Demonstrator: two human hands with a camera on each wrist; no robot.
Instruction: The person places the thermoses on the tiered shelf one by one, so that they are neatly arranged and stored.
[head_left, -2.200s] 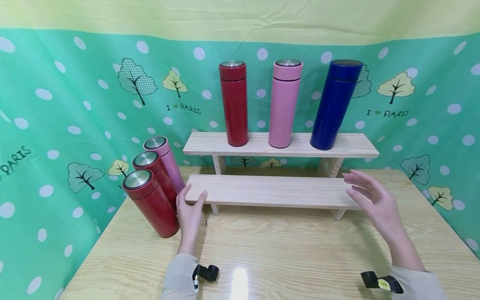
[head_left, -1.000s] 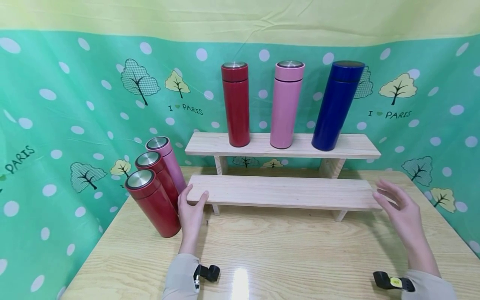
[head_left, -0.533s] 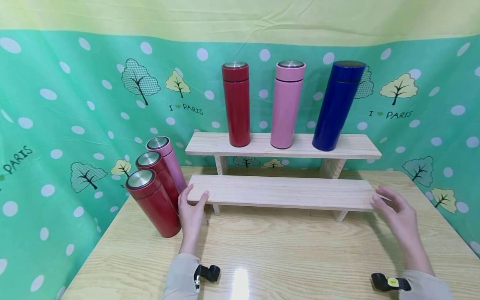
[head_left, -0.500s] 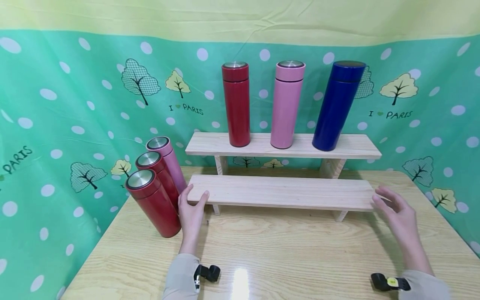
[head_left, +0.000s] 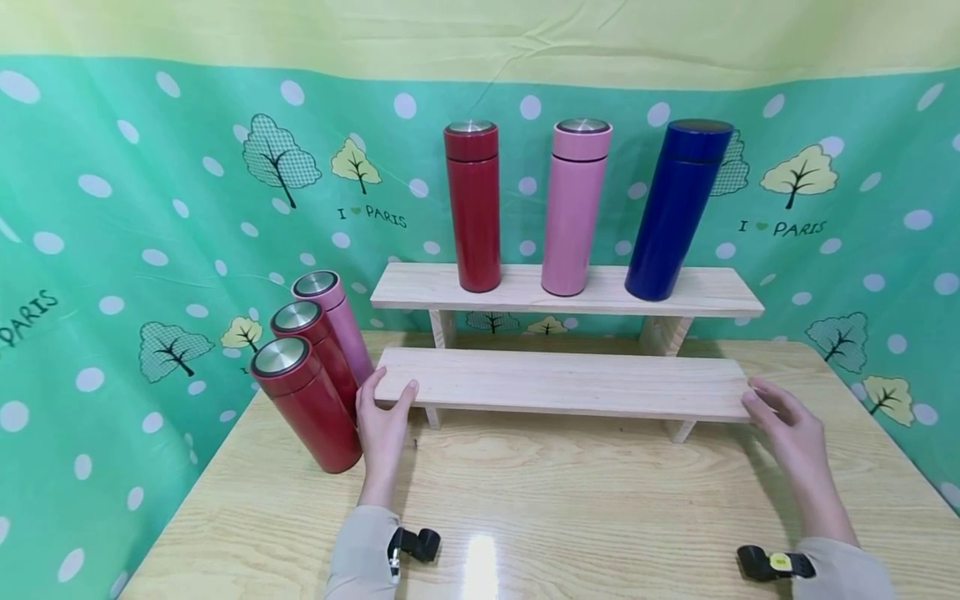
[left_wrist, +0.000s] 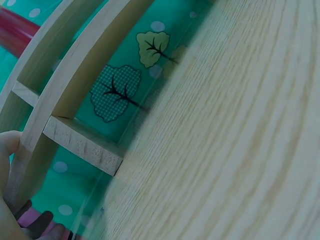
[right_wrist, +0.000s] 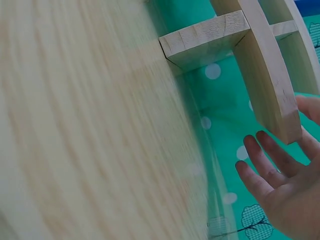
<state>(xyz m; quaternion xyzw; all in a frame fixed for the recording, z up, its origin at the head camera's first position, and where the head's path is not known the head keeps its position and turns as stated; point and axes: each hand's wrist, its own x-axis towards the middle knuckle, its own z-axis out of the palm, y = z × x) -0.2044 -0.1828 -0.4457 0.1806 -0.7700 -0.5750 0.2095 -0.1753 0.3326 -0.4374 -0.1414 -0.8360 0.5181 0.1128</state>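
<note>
A two-tier wooden shelf stands on the table, its lower board (head_left: 562,382) in front of the raised upper board (head_left: 517,293). My left hand (head_left: 382,429) grips the left end of the lower board, thumb on the front edge. In the left wrist view, the thumb (left_wrist: 10,142) lies against the wood. My right hand (head_left: 797,433) is at the board's right end, its thumb close to the front corner. The right wrist view shows its lower fingers (right_wrist: 267,157) spread and relaxed below the board. Whether they press the wood I cannot tell.
On the upper board stand a red thermos (head_left: 475,212), a pink thermos (head_left: 573,212) and a blue thermos (head_left: 675,212). Close beside my left hand are two red thermoses, the front one (head_left: 311,408) nearest, and another pink thermos (head_left: 345,329). A patterned cloth (head_left: 187,250) hangs behind.
My right hand has moved rightward from over the board's front right part to beyond its end, then slightly back inward against that end. My left hand stays at the left end.
</note>
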